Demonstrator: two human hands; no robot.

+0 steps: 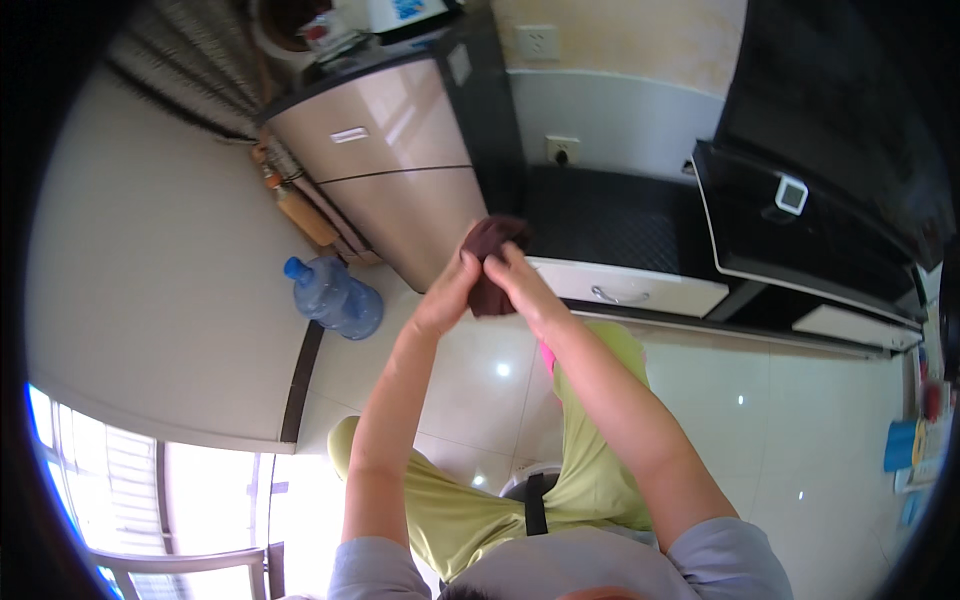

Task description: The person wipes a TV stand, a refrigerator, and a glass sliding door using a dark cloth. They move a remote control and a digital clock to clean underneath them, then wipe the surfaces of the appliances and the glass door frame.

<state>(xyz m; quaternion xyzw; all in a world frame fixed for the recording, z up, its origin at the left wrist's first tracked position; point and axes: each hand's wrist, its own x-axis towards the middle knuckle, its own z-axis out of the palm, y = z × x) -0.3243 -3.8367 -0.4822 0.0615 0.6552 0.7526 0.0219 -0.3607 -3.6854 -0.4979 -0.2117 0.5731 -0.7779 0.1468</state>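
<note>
A dark maroon cloth (491, 296) is bunched between my two hands, held out at arm's length in front of me. My left hand (450, 289) grips its left side, thumb pointing up along the fabric. From the right, my right hand (517, 279) presses on the cloth, its thumb close to the left thumb. Most of the fingers are hidden behind the fabric. Below the hands are my knees in yellow-green trousers (600, 442) and the glossy tiled floor (480, 375).
A two-door refrigerator (405, 195) stands beyond the hands. To its right runs a low black-topped cabinet (600, 217) with a white drawer (637, 289). A blue water jug (341, 300) stands on the floor at left. A large television (840, 112) is at upper right.
</note>
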